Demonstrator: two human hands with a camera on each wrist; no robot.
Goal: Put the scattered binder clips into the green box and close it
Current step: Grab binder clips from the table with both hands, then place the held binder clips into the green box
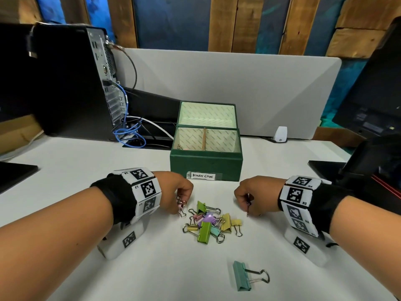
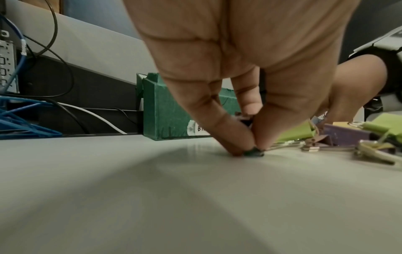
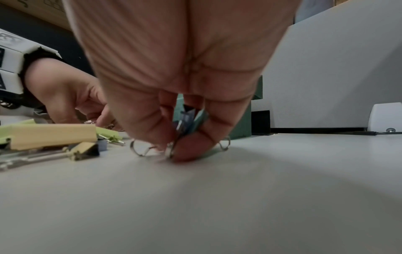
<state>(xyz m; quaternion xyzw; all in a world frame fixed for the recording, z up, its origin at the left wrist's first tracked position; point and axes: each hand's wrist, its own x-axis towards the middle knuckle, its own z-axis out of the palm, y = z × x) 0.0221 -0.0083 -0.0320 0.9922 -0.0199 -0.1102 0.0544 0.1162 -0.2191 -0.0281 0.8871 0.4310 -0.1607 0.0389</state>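
A teal binder clip (image 1: 242, 275) is lying alone nearest the front edge of the white tabletop (image 1: 86, 268), its wire handles pointing right. Beyond it, toward the middle of the tabletop, a pile of binder clips (image 1: 209, 222) in green, yellow, purple, pink and teal is sitting in a loose heap. The left hand (image 1: 176, 190) is reaching down at the pile's left side, its fingertips (image 2: 237, 146) pinching a small dark clip (image 2: 253, 153) against the surface while more small clips are bunching under its curled fingers. The right hand (image 1: 257, 195) is doing the same at the pile's right side, its thumb and fingers gripping a few small clips (image 3: 187, 120) whose wire loops are touching the tabletop. Farther back, just behind both hands, the green box (image 1: 206, 164) is standing open with its lid tipped up at the rear; a wooden divider is splitting it into two compartments, and the left compartment is holding a small gold-coloured clip (image 1: 179, 146) in its near left corner. A handwritten label reading "Binder Clips" is showing on the box's front wall.
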